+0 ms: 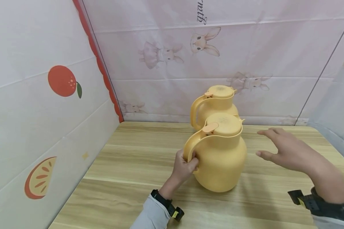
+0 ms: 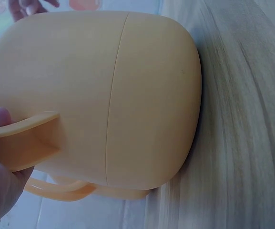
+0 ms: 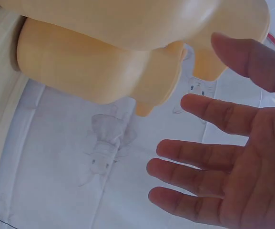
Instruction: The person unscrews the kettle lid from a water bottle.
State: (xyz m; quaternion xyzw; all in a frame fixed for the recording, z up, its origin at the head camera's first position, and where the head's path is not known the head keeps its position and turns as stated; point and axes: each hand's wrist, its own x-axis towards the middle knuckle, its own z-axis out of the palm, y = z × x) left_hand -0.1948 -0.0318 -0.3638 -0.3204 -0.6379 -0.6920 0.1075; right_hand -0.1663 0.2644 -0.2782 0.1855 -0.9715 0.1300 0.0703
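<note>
Pale sleeves (image 1: 153,211) at the near edge lead to two hands on opposite sides of the front jug (image 1: 222,159), which is yellow and roughly upright, its long axis running from base to round lid (image 1: 225,124). Its handle (image 1: 190,142) faces left, and the left hand (image 1: 183,165) grips it with fingers curled round. Right of the front jug, the right hand (image 1: 289,149) hangs apart from it, fingers spread and holding nothing, pointing toward the side opposite the handle, where a small spout juts. What counts most, as I judge it, is this: the left hand is nearer, in contact, with the jug's body to the right of its fingers; from the right fingers the body lies leftward across a gap. Just behind the front jug is a matching rear jug (image 1: 218,107). Whether the front jug's base touches the table (image 1: 126,178) cannot be told.
</note>
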